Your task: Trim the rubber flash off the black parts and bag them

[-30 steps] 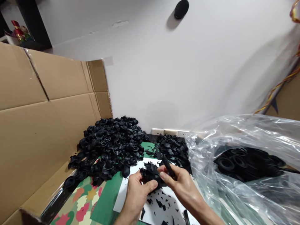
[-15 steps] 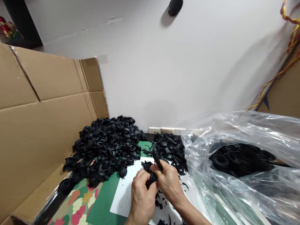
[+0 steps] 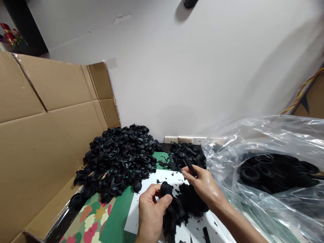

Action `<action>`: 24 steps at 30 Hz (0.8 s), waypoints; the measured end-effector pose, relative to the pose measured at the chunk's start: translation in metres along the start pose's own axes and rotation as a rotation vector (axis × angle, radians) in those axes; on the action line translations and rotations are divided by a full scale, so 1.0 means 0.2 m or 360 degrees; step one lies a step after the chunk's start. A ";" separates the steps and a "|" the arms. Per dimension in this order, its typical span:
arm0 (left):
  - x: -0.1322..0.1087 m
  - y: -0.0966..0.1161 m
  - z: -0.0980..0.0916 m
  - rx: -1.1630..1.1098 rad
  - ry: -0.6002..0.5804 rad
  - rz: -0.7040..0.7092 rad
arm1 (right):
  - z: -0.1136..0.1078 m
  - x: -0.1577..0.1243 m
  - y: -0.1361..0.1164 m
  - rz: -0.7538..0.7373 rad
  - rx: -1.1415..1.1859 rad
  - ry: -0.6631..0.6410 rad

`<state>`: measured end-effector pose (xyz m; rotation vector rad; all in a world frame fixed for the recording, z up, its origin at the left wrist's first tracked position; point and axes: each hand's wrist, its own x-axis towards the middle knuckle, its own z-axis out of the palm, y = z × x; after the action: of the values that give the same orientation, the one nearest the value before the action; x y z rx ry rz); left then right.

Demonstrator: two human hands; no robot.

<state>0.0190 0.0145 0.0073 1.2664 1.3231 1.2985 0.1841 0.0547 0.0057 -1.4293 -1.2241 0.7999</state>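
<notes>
My left hand pinches a ribbed black rubber bellows between thumb and fingers, above a white sheet. In my right hand, off to the right, is a slim black pen-like tool, gripped by its shaft. Its tip cannot be made out against the dark scraps behind. Between and below the hands lies a heap of black rubber pieces, partly hidden by my right hand. Small black trimmings dot the sheet, and a short black stick lies near the front.
A large pile of black rubber parts stands at left, beside a cardboard box wall. Black scraps are heaped by the wall sockets. A clear plastic bag with black rubber rings fills the right. Under the sheet is a green board.
My hands have come apart: the right one with the tool moved right, away from the bellows in my left hand. The dark heap between them now shows. The view shifted slightly.
</notes>
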 end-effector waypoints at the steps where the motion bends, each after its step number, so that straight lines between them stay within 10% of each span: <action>1: 0.00 0.00 0.00 0.0001 0.0009 -0.0002 | -0.01 -0.01 0.00 -0.0004 0.0014 0.0016; 8: 0.00 0.02 0.03 0.0213 0.0070 0.0267 | 0.01 -0.15 -0.10 -0.0222 -0.0057 -0.0253; 16: -0.01 0.01 0.03 0.0393 0.0107 0.0360 | 0.09 -0.22 -0.10 -0.0929 -0.1003 -0.0336; 24: 0.01 0.04 -0.01 0.0005 0.0032 0.0234 | -0.04 -0.01 -0.03 -0.0173 -0.0728 0.0106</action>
<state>0.0168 0.0160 0.0154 1.3775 1.2652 1.4144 0.1897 0.0494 0.0127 -1.7186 -1.4807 0.4063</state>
